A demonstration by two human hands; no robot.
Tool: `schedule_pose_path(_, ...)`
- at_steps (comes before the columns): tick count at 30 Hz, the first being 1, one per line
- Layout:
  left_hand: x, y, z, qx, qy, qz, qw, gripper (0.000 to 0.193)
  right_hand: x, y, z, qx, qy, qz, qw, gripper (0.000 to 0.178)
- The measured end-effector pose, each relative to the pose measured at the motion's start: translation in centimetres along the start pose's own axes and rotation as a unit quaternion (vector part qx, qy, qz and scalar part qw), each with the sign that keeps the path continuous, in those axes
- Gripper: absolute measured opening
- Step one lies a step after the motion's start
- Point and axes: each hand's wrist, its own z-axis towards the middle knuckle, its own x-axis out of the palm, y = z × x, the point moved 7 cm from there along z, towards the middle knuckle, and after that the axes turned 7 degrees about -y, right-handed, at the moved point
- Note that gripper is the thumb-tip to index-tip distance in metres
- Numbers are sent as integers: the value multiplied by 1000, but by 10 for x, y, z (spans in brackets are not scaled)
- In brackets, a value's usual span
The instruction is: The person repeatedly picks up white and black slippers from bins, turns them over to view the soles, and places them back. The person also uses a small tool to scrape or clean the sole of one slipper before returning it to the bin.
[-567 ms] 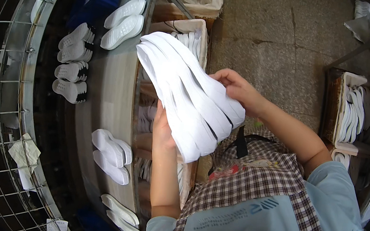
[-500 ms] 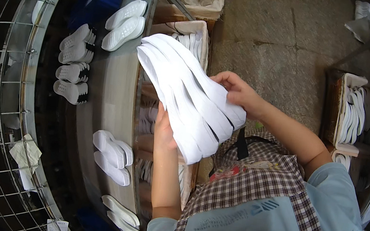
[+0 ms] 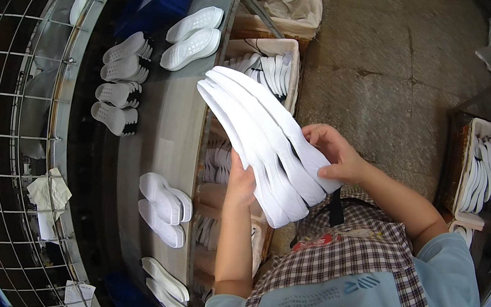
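A fanned stack of white shoe soles (image 3: 260,137) lies slantwise between my hands, its narrower ends near the work table and its broader ends toward my apron. My left hand (image 3: 241,181) is closed on the stack's left edge, the fingers partly hidden behind the soles. At the right end, my right hand (image 3: 334,155) pinches the outer sole with the thumb on top. Dark gaps show between the layers. Beyond the stack, a lined basket (image 3: 296,76) holds more white soles packed upright.
Along the work table (image 3: 182,113) at left lie pairs of white soles (image 3: 193,36), (image 3: 162,211). A conveyor behind it carries several more soles (image 3: 118,82) beside a wire mesh guard (image 3: 15,140). Another sole-filled basket (image 3: 466,166) stands at right on the concrete floor (image 3: 372,52).
The whole scene has shifted rightward in the view. Fewer layers show in the stack, which looks less spread. My right thumb has moved down onto the sole's end; both hands keep their hold.
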Motion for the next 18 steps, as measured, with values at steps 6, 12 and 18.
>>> schedule_pose_path(6,-13,9,4,4,24,5,1000,69,6,2,-4,-25,10,-31,999,54)
schedule_pose_path(12,-22,21,2,2,34,-14,999,73,8,2,-8,-39,13,-39,998,52)
schedule_pose_path(18,-20,13,4,15,23,8,1000,71,13,6,-5,-40,17,-56,997,49)
